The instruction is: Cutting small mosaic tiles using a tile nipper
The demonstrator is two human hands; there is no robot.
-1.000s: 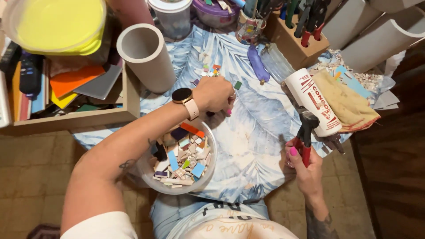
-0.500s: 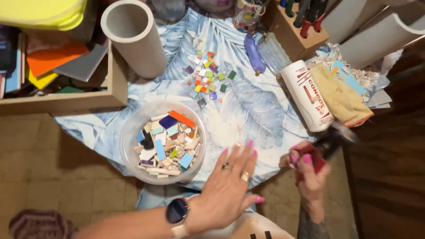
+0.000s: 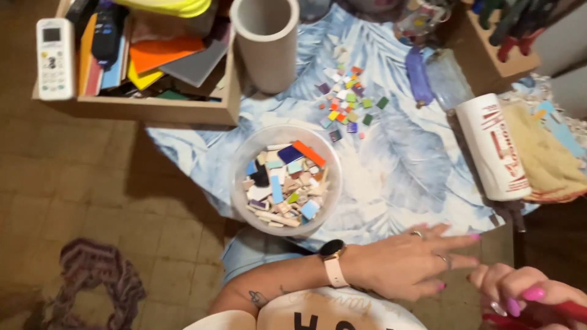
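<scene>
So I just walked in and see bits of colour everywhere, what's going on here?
A person sits at a table with a leaf-print cloth. The left hand, with a watch on its wrist, lies flat near the table's near edge. The right hand grips a red-handled tool. A clear bowl holds broken tile pieces, and small coloured tiles lie loose on the cloth.

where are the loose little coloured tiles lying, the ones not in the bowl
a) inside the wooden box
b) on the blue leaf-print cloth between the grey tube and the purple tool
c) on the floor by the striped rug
b: the loose tiles sit scattered on the leaf-print cloth, right of the grey tube and beyond the clear bowl.
</scene>
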